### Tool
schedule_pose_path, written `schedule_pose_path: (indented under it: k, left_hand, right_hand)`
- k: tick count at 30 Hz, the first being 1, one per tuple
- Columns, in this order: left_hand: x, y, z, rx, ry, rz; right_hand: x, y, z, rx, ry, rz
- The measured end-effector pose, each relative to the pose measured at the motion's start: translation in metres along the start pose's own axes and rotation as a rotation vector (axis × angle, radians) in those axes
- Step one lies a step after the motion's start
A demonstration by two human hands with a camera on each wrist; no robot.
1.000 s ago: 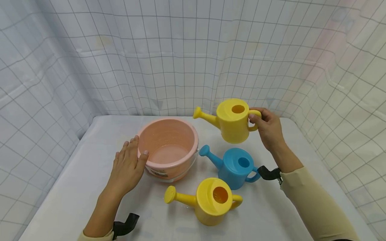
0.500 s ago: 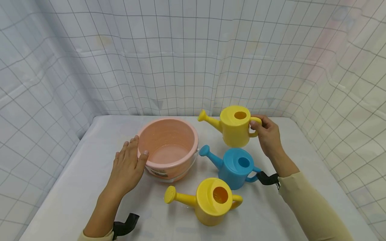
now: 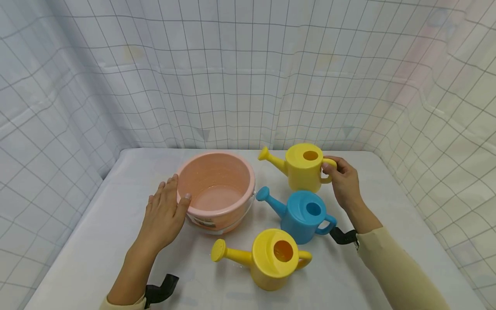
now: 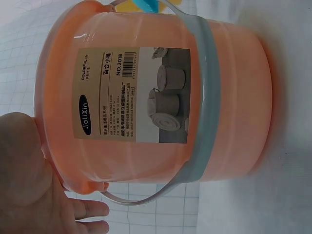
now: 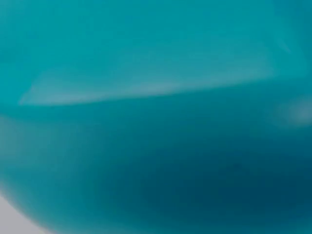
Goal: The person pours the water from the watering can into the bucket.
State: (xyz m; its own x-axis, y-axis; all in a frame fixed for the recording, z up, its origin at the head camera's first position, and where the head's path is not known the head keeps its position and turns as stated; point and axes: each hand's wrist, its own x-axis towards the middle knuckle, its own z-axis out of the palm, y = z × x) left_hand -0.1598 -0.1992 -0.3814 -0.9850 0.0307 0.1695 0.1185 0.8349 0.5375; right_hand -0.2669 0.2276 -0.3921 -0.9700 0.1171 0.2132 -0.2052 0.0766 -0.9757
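My right hand [image 3: 344,183] grips the handle of the far yellow watering can [image 3: 305,168], which stands upright behind the blue one with its spout to the left. Whether its base touches the table is hidden by the blue watering can [image 3: 304,219]. That blue can fills the right wrist view, close up and blurred. With fingers straight, my left hand [image 3: 162,217] rests against the left rim of a pink bucket [image 3: 228,215]. The left wrist view shows the bucket's paper label [image 4: 131,95] and its pale handle [image 4: 207,97]. Clear water seems to lie inside the bucket.
A second yellow watering can [image 3: 271,262] stands nearest me, spout to the left. All this is on a white-covered table [image 3: 116,198]. A white gridded curtain [image 3: 240,77] encloses the back and sides. Black camera mounts [image 3: 162,289] stick out from both wrists.
My right hand has lowered the far yellow watering can toward the table and shifted it slightly right. My left hand and the bucket have stayed in place.
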Motion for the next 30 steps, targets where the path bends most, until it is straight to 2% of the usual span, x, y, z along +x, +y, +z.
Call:
schedule_pose_path:
  k: [16, 30]
  left_hand:
    - [0.000, 0.000, 0.000, 0.007, 0.000, -0.002]
    - [0.000, 0.000, 0.000, 0.006, -0.003, -0.005]
  right_hand:
    - [-0.014, 0.022, 0.001, -0.130, 0.056, 0.086]
    - [-0.021, 0.035, 0.006, -0.097, 0.054, 0.113]
